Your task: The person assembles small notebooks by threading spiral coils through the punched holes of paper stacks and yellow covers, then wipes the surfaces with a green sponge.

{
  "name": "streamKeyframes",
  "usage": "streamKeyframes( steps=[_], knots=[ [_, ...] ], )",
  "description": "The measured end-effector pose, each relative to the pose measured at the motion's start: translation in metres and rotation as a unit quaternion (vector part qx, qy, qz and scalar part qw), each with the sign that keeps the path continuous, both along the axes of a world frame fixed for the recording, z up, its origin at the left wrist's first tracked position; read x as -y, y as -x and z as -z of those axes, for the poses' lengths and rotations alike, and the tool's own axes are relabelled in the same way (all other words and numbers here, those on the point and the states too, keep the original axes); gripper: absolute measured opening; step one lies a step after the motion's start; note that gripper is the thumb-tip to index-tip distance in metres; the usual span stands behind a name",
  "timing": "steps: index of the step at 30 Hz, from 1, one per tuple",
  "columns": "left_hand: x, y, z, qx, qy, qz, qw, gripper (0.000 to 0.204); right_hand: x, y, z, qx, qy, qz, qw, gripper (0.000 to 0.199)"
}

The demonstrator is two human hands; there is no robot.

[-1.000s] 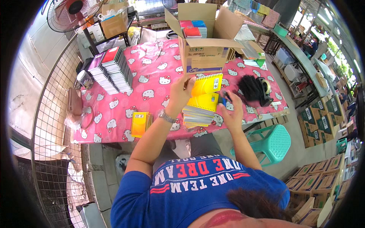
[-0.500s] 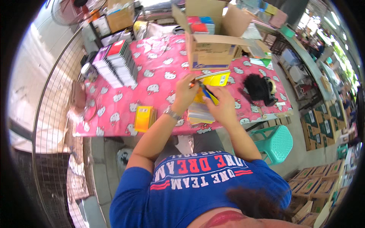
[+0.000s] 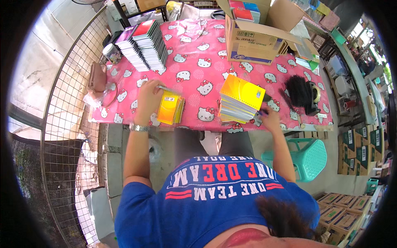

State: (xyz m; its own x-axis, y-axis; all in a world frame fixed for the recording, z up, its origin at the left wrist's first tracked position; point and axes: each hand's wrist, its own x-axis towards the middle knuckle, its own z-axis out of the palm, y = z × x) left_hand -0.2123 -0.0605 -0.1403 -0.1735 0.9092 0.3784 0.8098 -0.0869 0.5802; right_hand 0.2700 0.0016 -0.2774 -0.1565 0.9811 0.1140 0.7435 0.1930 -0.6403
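Far left: a brown pouch (image 3: 97, 77) is lying at the left edge of the pink patterned tablecloth (image 3: 194, 70), with a small tin (image 3: 111, 52) just beyond it. To their right, two leaning stacks of notebooks (image 3: 142, 43) are standing at the far left of the table.

Left hand (image 3: 149, 99): it is resting palm-down on the cloth, fingers curled loosely at the wire spine of a small pile of yellow notebooks (image 3: 170, 108). It is touching the pile's far-left corner; whether it is actually gripping is not clear from this angle. A watch (image 3: 138, 128) is sitting on that wrist. The pile is lying near the table's near edge, left of centre.

Centre: a taller stack of yellow notebooks (image 3: 240, 99) is sitting near the near edge, tilted and fanning slightly.

Right hand (image 3: 271, 120): it is lying just right of the tall stack's near corner, closed around a small blue object, probably a pen; too small to confirm.

Far centre-right: an open cardboard box (image 3: 252, 39) is holding more notebooks. Right of the tall stack, a black bundle (image 3: 298, 91) and a tape dispenser (image 3: 313, 97) are lying close together. A green plastic stool (image 3: 308, 159) is standing on the floor below the table's right end.
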Motion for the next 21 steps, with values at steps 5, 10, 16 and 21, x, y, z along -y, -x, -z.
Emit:
streamKeyframes(
  steps=[5, 10, 16, 21],
  knots=[
    [-0.03, -0.005, 0.049, -0.133, 0.331, 0.017, 0.934, 0.023, -0.035, 0.02, 0.049, 0.142, -0.05, 0.019, 0.988, 0.029],
    [-0.04, -0.036, 0.074, -0.334, 0.173, 0.011, 0.926, 0.032, -0.125, -0.041, 0.043, 0.149, -0.106, 0.218, 0.959, 0.028],
    [-0.034, -0.138, -0.016, -0.455, -0.208, 0.153, 0.852, 0.031, -0.128, -0.096, 0.07, 0.323, -0.009, 0.208, 0.923, 0.035],
    [-0.035, -0.176, -0.03, -0.368, -0.307, 0.343, 0.808, 0.033, -0.121, -0.087, 0.049, 0.383, -0.088, 0.153, 0.907, 0.013]
  ],
)
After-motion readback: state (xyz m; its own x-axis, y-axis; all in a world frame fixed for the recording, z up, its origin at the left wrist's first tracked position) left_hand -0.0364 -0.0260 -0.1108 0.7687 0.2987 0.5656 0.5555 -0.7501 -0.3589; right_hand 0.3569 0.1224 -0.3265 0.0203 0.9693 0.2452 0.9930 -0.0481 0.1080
